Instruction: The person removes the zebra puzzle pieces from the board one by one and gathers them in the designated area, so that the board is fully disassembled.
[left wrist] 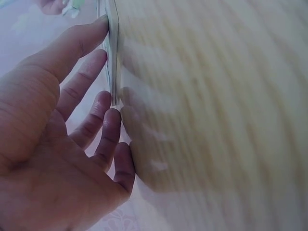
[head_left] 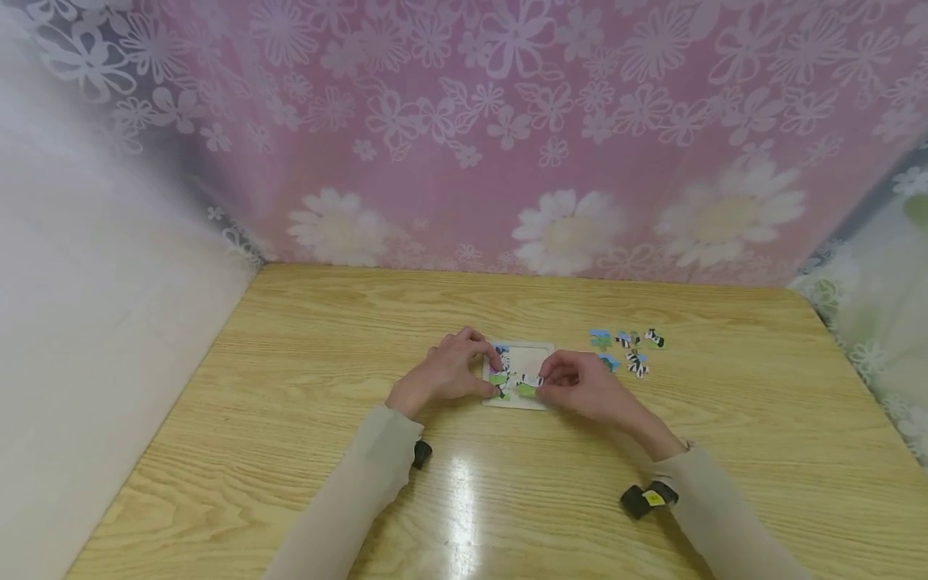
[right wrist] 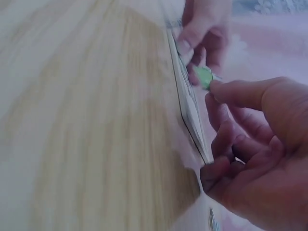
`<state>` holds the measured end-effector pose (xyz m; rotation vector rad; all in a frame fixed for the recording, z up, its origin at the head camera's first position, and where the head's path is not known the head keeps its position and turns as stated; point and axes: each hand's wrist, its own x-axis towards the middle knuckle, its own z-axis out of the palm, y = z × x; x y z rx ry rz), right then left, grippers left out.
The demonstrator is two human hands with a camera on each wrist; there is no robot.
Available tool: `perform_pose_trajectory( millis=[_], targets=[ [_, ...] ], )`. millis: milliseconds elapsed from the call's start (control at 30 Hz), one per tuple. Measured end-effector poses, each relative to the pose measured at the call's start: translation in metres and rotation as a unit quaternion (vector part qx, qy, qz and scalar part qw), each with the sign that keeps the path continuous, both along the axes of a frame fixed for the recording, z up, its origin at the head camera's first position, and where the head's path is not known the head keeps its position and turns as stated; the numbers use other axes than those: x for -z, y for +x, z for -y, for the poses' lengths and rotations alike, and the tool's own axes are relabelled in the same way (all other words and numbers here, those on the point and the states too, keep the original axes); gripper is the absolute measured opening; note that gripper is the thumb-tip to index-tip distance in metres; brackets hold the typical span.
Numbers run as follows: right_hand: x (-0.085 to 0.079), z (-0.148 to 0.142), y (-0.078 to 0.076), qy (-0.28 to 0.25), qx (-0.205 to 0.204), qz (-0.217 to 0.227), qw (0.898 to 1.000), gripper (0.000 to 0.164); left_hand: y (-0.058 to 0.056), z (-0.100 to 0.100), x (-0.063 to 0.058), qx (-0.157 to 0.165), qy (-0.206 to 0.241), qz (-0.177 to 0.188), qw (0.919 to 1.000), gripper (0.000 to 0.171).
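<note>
One puzzle piece (head_left: pixel 527 389) is hanging pinched by the right hand (head_left: pixel 586 388) over the tray (head_left: pixel 532 355), left hand (head_left: pixel 453 367) resting there fingers apart, and any tilt, hard to judge, is risking loosened neighbouring pieces (head_left: pixel 499 379)!

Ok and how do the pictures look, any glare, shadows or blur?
Head view: a bright glare streak on the table; left wrist view: dim and soft, with dark shadows beside the left hand; right wrist view: a dark shadow on the table near the right hand, and the green puzzle piece lacks crisp detail.
</note>
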<state>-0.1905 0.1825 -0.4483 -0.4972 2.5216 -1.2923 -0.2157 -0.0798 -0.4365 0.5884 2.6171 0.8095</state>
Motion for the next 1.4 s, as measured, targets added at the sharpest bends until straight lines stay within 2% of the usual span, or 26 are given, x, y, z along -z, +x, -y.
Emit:
perform_pose_trajectory(
  millis=[200,533,1000,1400],
  targets=[
    [-0.004,-0.021,0.003,-0.01,0.032,-0.003,0.999,0.015,0.002,0.001,-0.001,0.003,0.003,0.001,1.0,0.021],
    [-0.005,-0.056,0.005,0.003,0.075,-0.04,0.996,0.016,0.002,0.001,-0.002,0.005,0.012,0.004,0.9999,0.022],
    [-0.014,-0.096,0.011,0.013,0.114,-0.033,0.993,0.026,0.003,0.001,-0.003,0.006,0.014,0.009,0.9998,0.021],
    [-0.005,-0.135,0.013,0.053,0.154,-0.061,0.985,0.031,0.002,0.001,0.0,0.006,0.011,0.004,0.9999,0.021]
  ],
)
